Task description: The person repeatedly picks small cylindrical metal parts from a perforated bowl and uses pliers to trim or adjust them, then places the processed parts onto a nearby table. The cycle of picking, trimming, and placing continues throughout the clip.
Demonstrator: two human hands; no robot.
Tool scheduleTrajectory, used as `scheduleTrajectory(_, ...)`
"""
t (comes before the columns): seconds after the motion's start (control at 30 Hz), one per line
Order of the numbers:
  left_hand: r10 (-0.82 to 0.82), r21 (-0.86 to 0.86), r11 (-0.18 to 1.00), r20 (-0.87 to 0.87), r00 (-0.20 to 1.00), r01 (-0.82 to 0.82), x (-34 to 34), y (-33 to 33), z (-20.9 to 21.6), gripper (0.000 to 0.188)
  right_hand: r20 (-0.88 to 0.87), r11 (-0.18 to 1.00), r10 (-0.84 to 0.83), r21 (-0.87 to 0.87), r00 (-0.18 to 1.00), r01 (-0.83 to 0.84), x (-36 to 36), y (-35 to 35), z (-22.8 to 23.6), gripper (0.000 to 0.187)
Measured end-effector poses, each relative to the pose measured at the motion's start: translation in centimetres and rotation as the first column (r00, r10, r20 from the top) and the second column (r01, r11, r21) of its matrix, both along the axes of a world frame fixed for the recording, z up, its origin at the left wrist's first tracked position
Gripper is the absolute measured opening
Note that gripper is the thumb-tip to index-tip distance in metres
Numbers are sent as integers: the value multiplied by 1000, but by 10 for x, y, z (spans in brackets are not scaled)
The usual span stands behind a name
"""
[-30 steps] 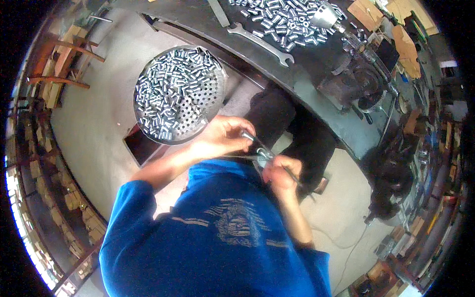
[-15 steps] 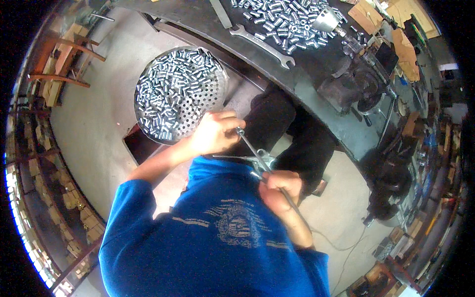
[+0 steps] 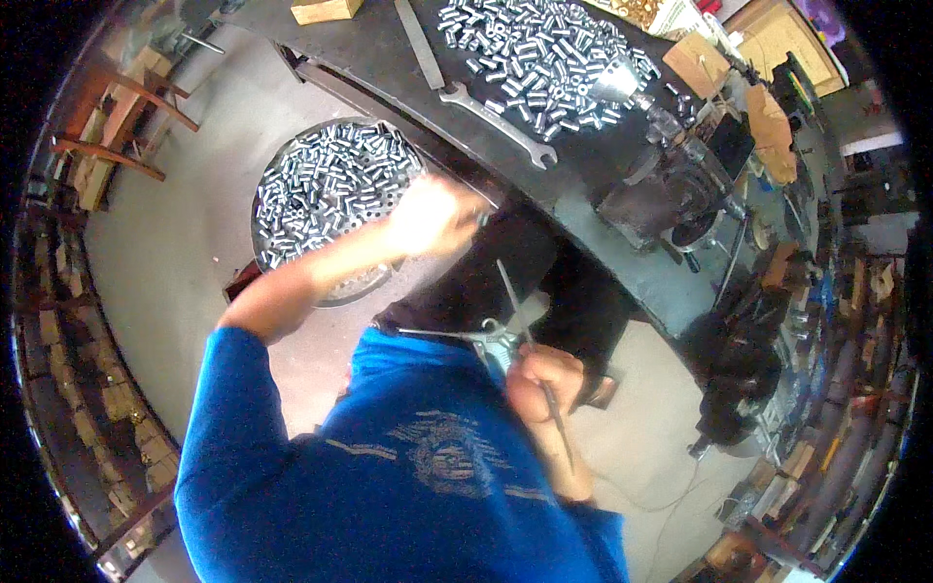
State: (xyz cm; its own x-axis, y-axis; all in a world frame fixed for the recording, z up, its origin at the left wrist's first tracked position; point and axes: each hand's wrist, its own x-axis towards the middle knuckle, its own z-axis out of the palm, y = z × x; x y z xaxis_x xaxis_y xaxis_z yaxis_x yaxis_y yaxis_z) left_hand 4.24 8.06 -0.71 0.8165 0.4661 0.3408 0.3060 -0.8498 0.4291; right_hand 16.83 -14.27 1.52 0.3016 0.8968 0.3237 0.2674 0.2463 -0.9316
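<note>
While the person in the blue sweatshirt looked down from above, the left hand was stretched out over the right edge of a round metal pan that stood on the grey floor and was heaped with small silvery metal cylinders. That hand was blurred, with its fingers curled in; whether it gripped anything could not be told.

The right hand was held close to the chest, closed around a thin metal rod that slanted upward and to the left from the fist, with a dark length of it showing below the fingers as well. Just beside the fist, on its left, sat a small shiny metal fitting, from which a second thin wire ran off to the left across the sweatshirt. How the rod and the fitting joined could not be made out.

Beyond the hands ran a dark workbench. On it lay a long open-ended wrench, a flat metal strip just beside it, and a wide scatter of more silvery cylinders. A wooden block sat at the far left end of the bench, and a dark, heavy machine stood near the right end. Cardboard pieces lay further right.
</note>
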Motion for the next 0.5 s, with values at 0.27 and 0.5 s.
scheduleTrajectory(0.27, 297, -528, 849, 480, 826, 2, 55, 134, 75, 39, 29, 995, 55, -85, 998, -52, -7, -3, -2, 24)
scheduleTrajectory(0.5, 223, -90, 969, -74, 972, -229, -63, 84, 7, 26, -19, 989, 113, -91, 993, -114, -7, -2, -5, 24)
